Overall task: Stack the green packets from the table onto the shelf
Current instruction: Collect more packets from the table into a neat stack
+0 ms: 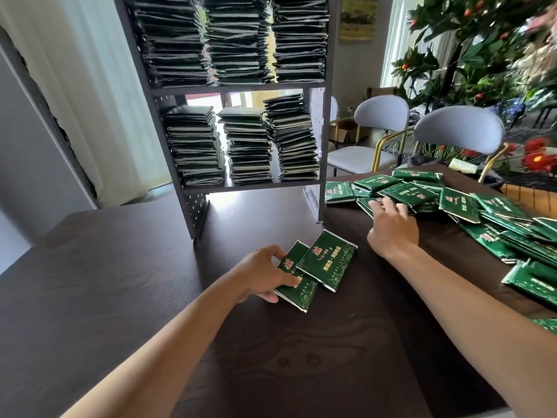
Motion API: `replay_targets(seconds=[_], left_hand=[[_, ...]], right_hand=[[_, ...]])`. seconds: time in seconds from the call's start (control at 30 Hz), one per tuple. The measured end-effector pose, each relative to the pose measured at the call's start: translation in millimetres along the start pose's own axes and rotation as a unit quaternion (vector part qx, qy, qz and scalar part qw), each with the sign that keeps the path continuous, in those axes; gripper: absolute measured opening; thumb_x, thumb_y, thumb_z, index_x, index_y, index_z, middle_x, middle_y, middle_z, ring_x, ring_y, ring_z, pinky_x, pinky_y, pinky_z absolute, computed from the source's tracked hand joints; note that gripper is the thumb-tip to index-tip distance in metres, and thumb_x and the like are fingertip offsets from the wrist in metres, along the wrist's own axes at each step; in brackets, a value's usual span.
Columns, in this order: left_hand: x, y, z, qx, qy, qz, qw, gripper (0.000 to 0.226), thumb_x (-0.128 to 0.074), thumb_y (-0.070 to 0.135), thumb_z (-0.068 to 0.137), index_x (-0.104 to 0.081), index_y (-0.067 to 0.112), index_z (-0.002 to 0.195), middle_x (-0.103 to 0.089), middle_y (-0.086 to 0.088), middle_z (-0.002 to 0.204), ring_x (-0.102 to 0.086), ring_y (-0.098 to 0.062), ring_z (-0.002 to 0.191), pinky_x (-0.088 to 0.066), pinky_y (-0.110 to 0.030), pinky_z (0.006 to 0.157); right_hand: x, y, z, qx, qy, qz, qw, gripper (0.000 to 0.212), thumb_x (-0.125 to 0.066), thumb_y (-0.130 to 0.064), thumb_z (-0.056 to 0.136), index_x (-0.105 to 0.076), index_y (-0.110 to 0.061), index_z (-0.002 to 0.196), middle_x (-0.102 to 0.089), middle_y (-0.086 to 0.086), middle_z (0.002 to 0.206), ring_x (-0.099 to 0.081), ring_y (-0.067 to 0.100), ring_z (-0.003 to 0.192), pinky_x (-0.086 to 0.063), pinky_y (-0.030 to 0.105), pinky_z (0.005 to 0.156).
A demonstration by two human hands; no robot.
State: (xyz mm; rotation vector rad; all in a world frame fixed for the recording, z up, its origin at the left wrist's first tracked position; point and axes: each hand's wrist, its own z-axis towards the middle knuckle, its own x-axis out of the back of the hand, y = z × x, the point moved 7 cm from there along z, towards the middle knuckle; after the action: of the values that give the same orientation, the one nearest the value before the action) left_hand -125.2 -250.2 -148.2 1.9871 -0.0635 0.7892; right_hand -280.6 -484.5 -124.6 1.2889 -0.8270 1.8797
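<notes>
A: Head view shows the left hand [265, 271] gripping a packet [297, 280] at its near-left edge, thumb on the face and fingers curled under the end. A second packet [327, 260] lies just beyond it, overlapping its far corner.

B: And the right hand [391, 229]?

A: It reaches out to the pile [452, 206], fingers spread and resting on the nearest packets. I can't tell whether it has pinched one yet; the fingertips are hidden among them.

B: So how should this step go?

A: My guess is that a small handful is being gathered before the lift. Slide the right hand's pick back toward the two by the left hand, square the edges together against the table [120, 282], then carry them flat so the slick wrappers don't fan out.

B: Where do they go?

A: The shelf [259, 87] stands beyond both hands, left of the pile. Its upper tier looks packed full. The lower tier holds three stacks; the left stack [194, 146] and the middle one sit lower than the right, so they likely have the most headroom.

B: Risk?

A: The right stack leans a little, so I'd avoid topping it.
</notes>
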Motion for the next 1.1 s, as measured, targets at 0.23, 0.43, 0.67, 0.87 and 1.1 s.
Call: replay_targets(seconds=[0.23,0.43,0.67,0.87,1.1], left_hand=[[7.6,-10.4,-11.4,0.024,0.017,-0.014,0.999,0.035,-0.078,0.018,0.088,-0.055,0.023,0.114,-0.059,0.000,0.100,-0.063,-0.010,0.069,-0.051,-0.017,0.050],[15.6,-11.3,-16.8,0.033,0.036,-0.002,0.999,0.032,-0.079,0.024,0.086,-0.060,0.019,0.112,-0.060,0.002,0.094,-0.061,-0.011,0.073,-0.054,-0.020,0.053],[30.7,-19.7,-16.0,0.038,0.077,-0.014,0.996,0.024,-0.078,0.021,0.086,-0.077,-0.002,0.089,-0.068,-0.003,0.064,-0.061,-0.008,0.055,-0.054,-0.018,0.058],[35.2,-24.1,-23.5,0.032,0.038,-0.073,0.996,0.013,-0.068,0.011,0.091,-0.073,-0.001,0.092,-0.074,-0.009,0.076,-0.072,-0.017,0.064,-0.060,-0.025,0.059],[31.5,-26.5,-21.4,0.025,0.054,-0.175,0.983,0.034,-0.070,0.035,0.095,-0.055,0.011,0.114,-0.071,-0.012,0.100,-0.072,-0.017,0.067,-0.057,-0.027,0.052]], right_hand=[[14.4,-9.9,-17.4,0.025,0.118,0.017,0.993,0.017,-0.057,0.001,0.081,-0.070,-0.008,0.085,-0.072,0.014,0.081,-0.066,0.038,0.082,-0.047,0.044,0.080],[26.1,-48.5,-65.2,0.072,0.092,0.143,0.983,0.032,-0.061,-0.011,0.088,-0.074,-0.019,0.116,-0.075,0.002,0.105,-0.067,0.028,0.096,-0.054,0.036,0.080],[22.5,-80.4,-109.3,0.054,-0.033,0.257,0.964,0.031,-0.062,-0.015,0.086,-0.073,-0.030,0.110,-0.071,-0.008,0.114,-0.060,0.018,0.114,-0.045,0.031,0.099],[25.8,-93.9,-115.1,0.035,-0.107,0.347,0.931,0.035,-0.057,-0.002,0.077,-0.075,-0.030,0.088,-0.072,-0.012,0.088,-0.064,0.010,0.089,-0.051,0.027,0.086],[24.4,-104.5,-93.8,-0.002,-0.157,0.453,0.878,0.039,-0.050,0.002,0.080,-0.074,-0.028,0.076,-0.073,0.004,0.077,-0.068,0.018,0.078,-0.053,0.030,0.075]])
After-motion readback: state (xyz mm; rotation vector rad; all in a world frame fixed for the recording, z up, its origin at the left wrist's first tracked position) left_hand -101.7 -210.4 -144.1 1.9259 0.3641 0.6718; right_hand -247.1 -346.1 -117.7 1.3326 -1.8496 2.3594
